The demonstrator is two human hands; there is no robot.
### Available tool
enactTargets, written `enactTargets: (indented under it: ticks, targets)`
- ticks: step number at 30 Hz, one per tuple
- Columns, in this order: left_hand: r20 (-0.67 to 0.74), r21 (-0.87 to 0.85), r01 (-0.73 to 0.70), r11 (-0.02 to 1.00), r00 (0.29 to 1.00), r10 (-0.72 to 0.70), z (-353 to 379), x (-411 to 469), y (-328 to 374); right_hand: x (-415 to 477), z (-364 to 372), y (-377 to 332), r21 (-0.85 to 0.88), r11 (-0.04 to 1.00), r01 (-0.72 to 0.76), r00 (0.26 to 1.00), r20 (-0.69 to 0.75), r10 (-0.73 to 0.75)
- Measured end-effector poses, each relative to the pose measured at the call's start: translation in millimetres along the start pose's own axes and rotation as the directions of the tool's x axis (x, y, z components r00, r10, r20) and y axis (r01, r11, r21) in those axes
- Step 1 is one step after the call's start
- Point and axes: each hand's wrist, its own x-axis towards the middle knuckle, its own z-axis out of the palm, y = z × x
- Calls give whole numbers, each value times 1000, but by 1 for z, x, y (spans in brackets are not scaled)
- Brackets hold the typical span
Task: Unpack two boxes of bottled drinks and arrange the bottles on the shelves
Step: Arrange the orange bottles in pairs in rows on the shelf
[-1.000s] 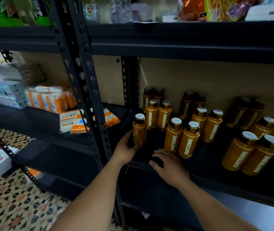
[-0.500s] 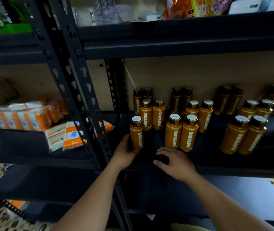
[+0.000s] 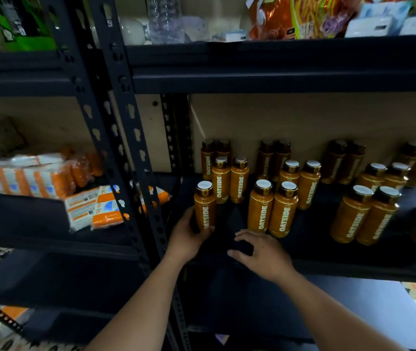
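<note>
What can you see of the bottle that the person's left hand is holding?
The bottle is orange, plastic by its look, with a dark neck band, a white cap and OATSIDE printed up its side. It stands upright on the dark shelf, alone at the front left. The left hand grips its lower part, thumb across the front.

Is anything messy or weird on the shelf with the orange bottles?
Only one thing: the front-left bottle stands alone, gripped by the left hand, while the other bottles stand in pairs. Nothing looks spilled.
</note>
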Motion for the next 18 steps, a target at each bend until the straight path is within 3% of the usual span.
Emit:
enactTargets:
  ticks: [18]
  targets:
    - [-33,24,38,999,999,-37,-1,-5,1,2,6,6,2,999,33,999,-21,-33]
